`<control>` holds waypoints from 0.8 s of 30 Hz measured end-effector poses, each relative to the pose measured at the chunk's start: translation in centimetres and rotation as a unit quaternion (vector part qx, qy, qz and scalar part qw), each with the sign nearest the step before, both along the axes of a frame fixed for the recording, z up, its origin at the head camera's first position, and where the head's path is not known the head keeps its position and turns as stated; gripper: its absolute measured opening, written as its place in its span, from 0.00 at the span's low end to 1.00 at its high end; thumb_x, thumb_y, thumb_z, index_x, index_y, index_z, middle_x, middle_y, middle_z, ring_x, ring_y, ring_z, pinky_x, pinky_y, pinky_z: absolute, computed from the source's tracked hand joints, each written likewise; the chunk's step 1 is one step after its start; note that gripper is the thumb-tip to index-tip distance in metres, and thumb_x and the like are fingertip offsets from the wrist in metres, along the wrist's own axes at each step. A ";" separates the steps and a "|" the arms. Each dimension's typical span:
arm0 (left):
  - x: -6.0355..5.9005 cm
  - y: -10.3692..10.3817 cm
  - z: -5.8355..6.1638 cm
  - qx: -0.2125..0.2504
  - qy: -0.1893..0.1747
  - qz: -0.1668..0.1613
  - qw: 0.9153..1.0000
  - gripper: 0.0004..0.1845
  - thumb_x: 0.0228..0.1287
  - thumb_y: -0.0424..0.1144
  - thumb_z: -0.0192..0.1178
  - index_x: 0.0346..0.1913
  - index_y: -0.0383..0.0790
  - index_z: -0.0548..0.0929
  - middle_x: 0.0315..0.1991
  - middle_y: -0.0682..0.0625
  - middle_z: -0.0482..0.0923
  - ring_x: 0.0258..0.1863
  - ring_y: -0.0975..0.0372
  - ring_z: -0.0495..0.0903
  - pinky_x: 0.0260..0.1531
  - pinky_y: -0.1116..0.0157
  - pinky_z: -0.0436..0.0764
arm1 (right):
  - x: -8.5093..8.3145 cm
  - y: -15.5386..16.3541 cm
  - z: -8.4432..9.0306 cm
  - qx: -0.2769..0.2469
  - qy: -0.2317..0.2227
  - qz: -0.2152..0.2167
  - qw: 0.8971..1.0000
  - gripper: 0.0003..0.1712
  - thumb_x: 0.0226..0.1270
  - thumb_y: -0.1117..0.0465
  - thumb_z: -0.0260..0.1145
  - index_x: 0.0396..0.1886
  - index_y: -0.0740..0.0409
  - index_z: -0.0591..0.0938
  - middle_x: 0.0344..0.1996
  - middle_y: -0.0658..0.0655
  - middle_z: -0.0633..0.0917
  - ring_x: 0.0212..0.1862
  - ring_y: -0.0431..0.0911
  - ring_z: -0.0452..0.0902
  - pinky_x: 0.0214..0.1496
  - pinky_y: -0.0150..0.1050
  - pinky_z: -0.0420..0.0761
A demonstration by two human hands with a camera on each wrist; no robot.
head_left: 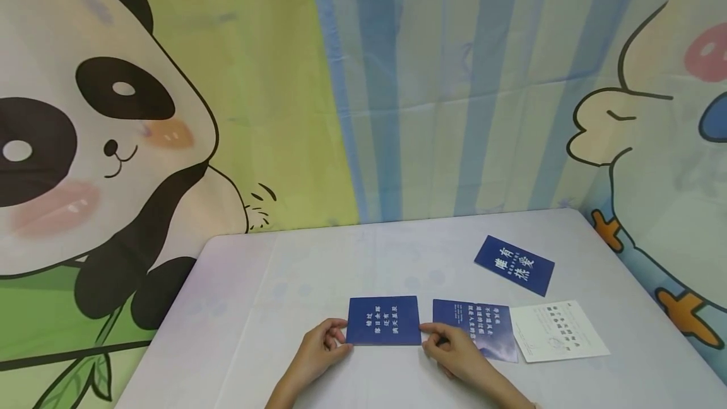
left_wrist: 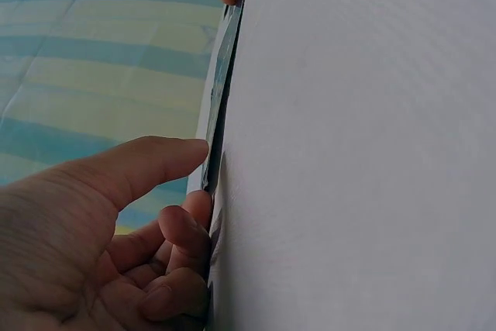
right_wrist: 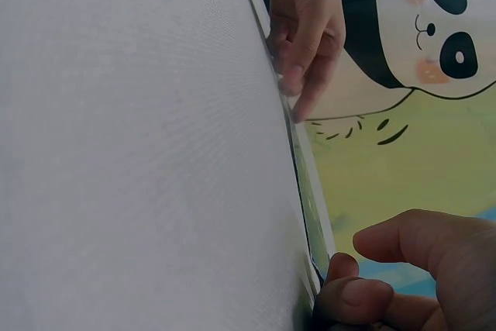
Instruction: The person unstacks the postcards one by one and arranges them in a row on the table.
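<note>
A dark blue card (head_left: 383,320) with white lettering lies on the table between both hands. At its left edge, the thumb and forefinger of my left hand (head_left: 320,349) grip the lower corner; the other fingers are curled under. My right hand (head_left: 457,352) holds the opposite edge with forefinger and thumb, its remaining fingers bent. Both wrist views show the card nearly edge-on: the left hand (left_wrist: 116,230) is close to it in one, the right hand (right_wrist: 418,277) in the other. Beside the right hand lies a second blue card (head_left: 491,327), partly covered by that hand.
A white card (head_left: 559,330) with printed characters lies against the second blue card. Farther back at the right is another blue card (head_left: 515,265), lying askew. The pale table (head_left: 272,283) meets a printed curtain (head_left: 420,81) with a panda (head_left: 102,144) behind.
</note>
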State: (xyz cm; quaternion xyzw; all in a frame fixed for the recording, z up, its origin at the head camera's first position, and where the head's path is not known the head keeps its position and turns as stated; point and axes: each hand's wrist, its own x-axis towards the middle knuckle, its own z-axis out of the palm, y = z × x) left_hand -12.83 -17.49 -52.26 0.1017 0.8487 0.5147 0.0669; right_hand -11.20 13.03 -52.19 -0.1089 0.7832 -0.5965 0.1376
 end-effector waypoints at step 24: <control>-0.2 1.4 0.2 -0.008 0.015 0.055 0.998 0.21 0.60 0.35 0.67 0.55 0.32 0.78 0.30 0.52 0.72 0.19 0.72 0.65 0.18 0.75 0.65 | 0.8 2.3 0.5 -0.003 0.034 -0.047 0.998 0.19 0.66 0.68 0.62 0.54 0.73 0.77 0.27 0.53 0.77 0.12 0.33 0.63 0.12 0.27 0.67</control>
